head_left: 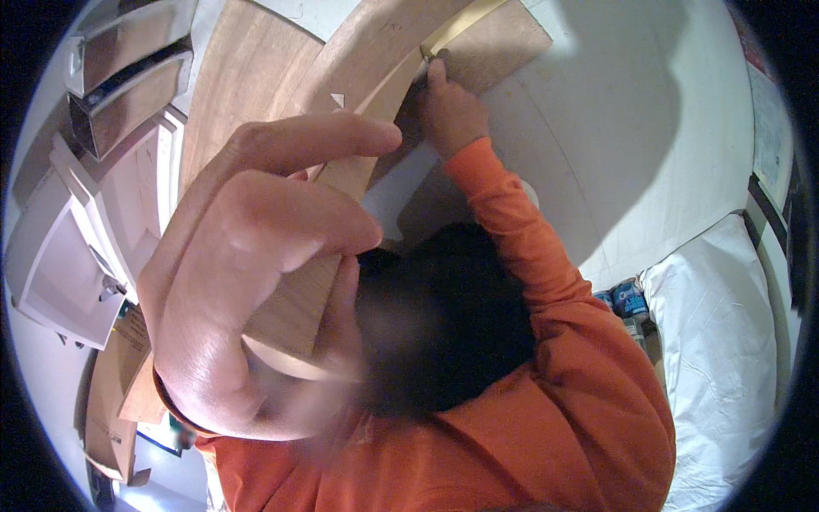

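My left hand [247, 247] is large and close at the left, its fingers curled round the near end of a long light-brown wooden board [299, 299]. The end of the board shows between fingers and palm; the thumb side is blurred. Farther off, my right hand [456, 119] reaches out in an orange sleeve, its fingers bent in at the board's far right edge. One finger points up there, beside a small dark thing I cannot make out. A curved wooden panel [375, 51] slants across the top, near a pale yellow strip [465, 26] and a flat wooden piece [512, 47].
A wide wooden panel [247, 68] lies at upper left. Open-fronted boxes [128, 94], white drawer-like units [68, 264] and a cardboard box [115, 401] stand at left. Blue cans [627, 299] sit beside white sheeting [717, 341] at right. A black shape [452, 324] fills the middle.
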Demonstrator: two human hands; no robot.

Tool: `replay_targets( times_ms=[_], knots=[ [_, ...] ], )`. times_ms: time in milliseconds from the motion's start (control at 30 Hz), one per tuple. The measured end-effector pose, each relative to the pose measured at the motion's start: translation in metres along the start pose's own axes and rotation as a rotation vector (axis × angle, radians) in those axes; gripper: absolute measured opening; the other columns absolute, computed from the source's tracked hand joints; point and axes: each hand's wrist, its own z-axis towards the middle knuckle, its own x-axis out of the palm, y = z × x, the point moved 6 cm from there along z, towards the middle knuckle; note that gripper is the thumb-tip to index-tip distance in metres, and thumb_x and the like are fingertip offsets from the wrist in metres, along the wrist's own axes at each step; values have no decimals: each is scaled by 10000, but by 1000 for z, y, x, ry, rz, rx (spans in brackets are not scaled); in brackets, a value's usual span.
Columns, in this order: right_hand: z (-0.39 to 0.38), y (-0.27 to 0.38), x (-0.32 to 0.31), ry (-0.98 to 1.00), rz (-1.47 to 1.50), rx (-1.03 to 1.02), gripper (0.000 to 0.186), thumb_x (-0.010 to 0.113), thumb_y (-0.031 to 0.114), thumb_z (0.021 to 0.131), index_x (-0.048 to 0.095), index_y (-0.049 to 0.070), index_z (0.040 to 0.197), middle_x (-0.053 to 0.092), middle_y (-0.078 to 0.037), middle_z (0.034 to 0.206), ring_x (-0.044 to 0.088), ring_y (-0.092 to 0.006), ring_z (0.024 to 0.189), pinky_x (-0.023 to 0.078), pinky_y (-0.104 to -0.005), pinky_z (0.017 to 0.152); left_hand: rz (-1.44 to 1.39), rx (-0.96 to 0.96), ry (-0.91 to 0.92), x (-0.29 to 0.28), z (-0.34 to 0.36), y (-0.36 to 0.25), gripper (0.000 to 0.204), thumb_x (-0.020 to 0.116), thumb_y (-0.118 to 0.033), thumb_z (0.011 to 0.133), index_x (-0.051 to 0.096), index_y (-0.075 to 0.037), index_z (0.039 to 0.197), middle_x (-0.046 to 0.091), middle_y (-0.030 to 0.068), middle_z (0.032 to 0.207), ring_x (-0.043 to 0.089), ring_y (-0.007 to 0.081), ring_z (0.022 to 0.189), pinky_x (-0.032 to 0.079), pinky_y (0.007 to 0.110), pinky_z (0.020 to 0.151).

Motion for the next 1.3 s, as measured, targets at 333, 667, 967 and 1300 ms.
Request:
replay_targets(
  times_ms=[333, 667, 967, 1300],
  knots=[
    [-7, -6, 5, 7, -17, -22, 303, 552, 249, 969, 419, 72, 1177, 710, -248, 800, 702, -463, 735, 550, -587, 619, -123, -23, -91, 5, -4, 5, 119, 623, -107, 933, 555, -19, 976, 637, 344, 1161, 632, 409, 1143, 475, 541, 1043],
    [-22, -10, 6, 8, -31, -28, 209, 504, 199, 975, 469, 68, 1134, 720, -251, 792, 717, -449, 695, 577, -575, 601, -39, 5, -16, 0, -2, 3, 117, 610, -71, 898, 550, -19, 984, 641, 345, 1167, 639, 406, 1126, 471, 482, 1010],
    [-38, -14, -1, 42, 9, 8, 263, 494, 279, 1004, 464, 76, 1168, 717, -248, 788, 713, -462, 712, 569, -606, 628, 64, 3, -9, 0, -1, -2, 158, 607, -75, 825, 558, -16, 963, 651, 333, 1149, 627, 373, 1117, 434, 450, 1023],
    [3, -19, -2, -171, 71, -88, 230, 499, 302, 1027, 427, 89, 1072, 692, -261, 769, 679, -493, 698, 543, -599, 613, -3, 32, -18, 0, -3, 1, 185, 601, -59, 811, 567, 2, 982, 648, 347, 1131, 628, 377, 1111, 424, 452, 1027]
  ],
)
